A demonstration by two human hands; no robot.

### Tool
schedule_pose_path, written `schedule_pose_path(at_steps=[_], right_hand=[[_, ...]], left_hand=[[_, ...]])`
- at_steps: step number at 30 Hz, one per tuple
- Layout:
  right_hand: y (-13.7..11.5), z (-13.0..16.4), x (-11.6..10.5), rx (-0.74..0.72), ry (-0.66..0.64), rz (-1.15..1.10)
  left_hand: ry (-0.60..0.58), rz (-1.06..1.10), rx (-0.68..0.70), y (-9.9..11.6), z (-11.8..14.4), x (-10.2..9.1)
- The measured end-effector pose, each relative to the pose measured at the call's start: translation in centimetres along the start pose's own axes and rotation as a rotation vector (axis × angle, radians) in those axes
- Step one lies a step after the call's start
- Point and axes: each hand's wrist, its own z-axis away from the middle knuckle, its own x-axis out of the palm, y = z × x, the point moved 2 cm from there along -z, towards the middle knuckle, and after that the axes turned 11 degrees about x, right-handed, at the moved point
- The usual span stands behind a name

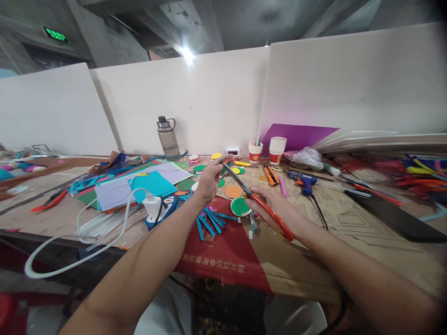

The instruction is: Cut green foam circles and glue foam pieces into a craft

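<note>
My right hand (pixel 270 204) grips a pair of scissors (pixel 238 177) with red handles, the long blades pointing up and to the left. My left hand (pixel 209 179) is raised by the blade tips with its fingers stretched out, and no item shows clearly in it. Beneath the scissors lies a round green paper disc (pixel 240 206) with a pale rim. Blue paper strips (pixel 211 223) fan out below my left wrist. An orange paper circle (pixel 233 191) and several green and yellow circles lie beyond my hands.
At left are blue paper sheets (pixel 153 184) and a power strip (pixel 169 204) with a white cable. A bottle (pixel 168 139) and paper cups (pixel 277 151) stand at the back. To the right lie an orange utility knife (pixel 271 175), a blue glue gun (pixel 307 185) and a black flat piece (pixel 394 216).
</note>
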Motion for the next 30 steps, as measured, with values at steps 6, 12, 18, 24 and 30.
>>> schedule_pose_path(at_steps=[6,12,18,24,30], right_hand=[[0.3,-0.4,0.2,0.010,0.016,-0.003],[0.5,-0.6,0.4,0.001,0.030,0.018],[0.9,-0.8,0.5,-0.016,0.059,0.045],[0.2,-0.2,0.2,0.022,-0.013,-0.018],[-0.6,0.4,-0.6,0.068,-0.121,-0.055]], left_hand=[[-0.019,-0.063,0.035,-0.6,-0.1,-0.5],[-0.038,-0.109,0.051,-0.9,-0.1,-0.8],[-0.067,-0.144,0.062,-0.8,-0.3,-1.1],[-0.074,-0.179,0.059,-0.8,-0.2,-0.9],[0.019,-0.082,0.050,-0.6,-0.3,-0.8]])
